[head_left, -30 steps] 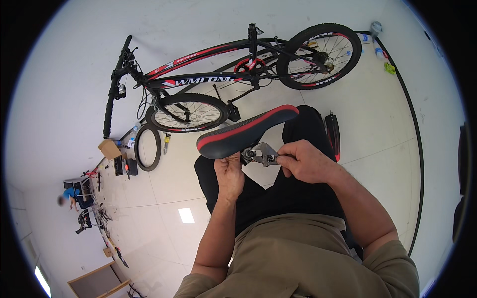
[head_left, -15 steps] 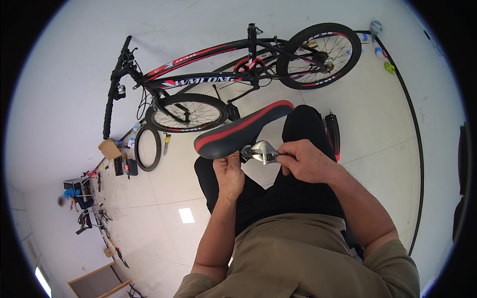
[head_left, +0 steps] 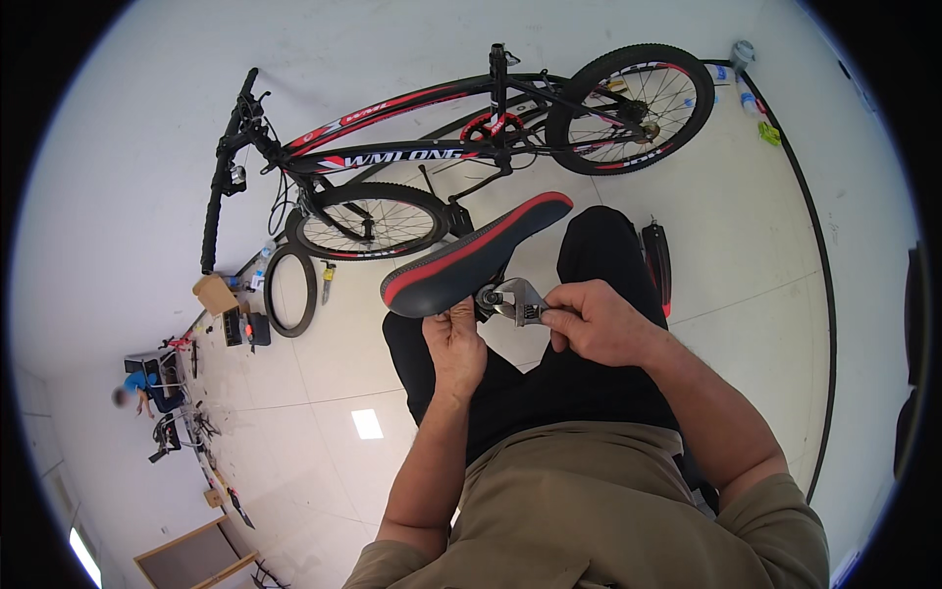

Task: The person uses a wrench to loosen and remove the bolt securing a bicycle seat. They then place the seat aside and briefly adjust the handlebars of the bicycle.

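Note:
A black bicycle saddle [head_left: 461, 265] with a red stripe lies tilted over my knees, its nose pointing up to the right. My left hand [head_left: 456, 348] is closed on the saddle's near underside; its fingertips are partly hidden beneath it. In my right hand [head_left: 599, 319] is a silver adjustable wrench [head_left: 520, 299], held by the handle between thumb and fingers. The wrench's jaws sit at the round clamp end [head_left: 486, 298] under the saddle. Whether they grip its nut cannot be made out.
A black and red bicycle [head_left: 392, 152] without a saddle leans by the wall ahead. A loose tyre [head_left: 290, 292], a yellow-handled tool [head_left: 327, 282] and a cardboard box [head_left: 214, 293] lie left. A black and red mudguard [head_left: 655, 265] lies right of my knee. Another person [head_left: 145, 381] sits far left.
The saddle's nose has dipped slightly and shifted a little left. My right hand and the wrench have moved slightly left. My left hand keeps its hold.

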The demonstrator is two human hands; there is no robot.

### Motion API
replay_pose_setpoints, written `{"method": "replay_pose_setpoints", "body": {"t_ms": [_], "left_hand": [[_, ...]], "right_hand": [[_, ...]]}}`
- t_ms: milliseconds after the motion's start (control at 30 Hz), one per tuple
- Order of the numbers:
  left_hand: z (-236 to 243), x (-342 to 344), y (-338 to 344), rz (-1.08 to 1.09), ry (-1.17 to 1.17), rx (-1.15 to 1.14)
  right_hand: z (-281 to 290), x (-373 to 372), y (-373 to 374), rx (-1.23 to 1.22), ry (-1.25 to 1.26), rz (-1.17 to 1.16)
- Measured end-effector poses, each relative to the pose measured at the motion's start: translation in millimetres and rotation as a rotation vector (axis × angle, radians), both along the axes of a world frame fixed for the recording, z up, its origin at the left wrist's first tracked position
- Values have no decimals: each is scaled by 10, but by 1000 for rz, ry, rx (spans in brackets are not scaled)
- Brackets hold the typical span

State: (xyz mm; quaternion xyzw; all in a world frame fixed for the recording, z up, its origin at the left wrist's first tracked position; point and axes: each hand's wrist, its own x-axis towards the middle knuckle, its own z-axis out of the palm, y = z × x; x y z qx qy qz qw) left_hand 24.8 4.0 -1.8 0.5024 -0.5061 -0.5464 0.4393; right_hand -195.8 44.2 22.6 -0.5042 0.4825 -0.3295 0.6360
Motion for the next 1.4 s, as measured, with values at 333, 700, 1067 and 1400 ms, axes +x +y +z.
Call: {"method": "replay_pose_setpoints", "body": {"t_ms": [333, 700, 1067, 1400], "left_hand": [[54, -79, 7, -20, 27, -11], [73, -214, 76, 70, 177, 3], [125, -396, 142, 146, 444, -75], [169, -479, 237, 210, 361, -79]], "right_hand": [[124, 26, 1, 296, -212, -50], [119, 67, -5, 285, -234, -114], [83, 167, 60, 403, -418, -195], [69, 424, 219, 380, -491, -322]]}}
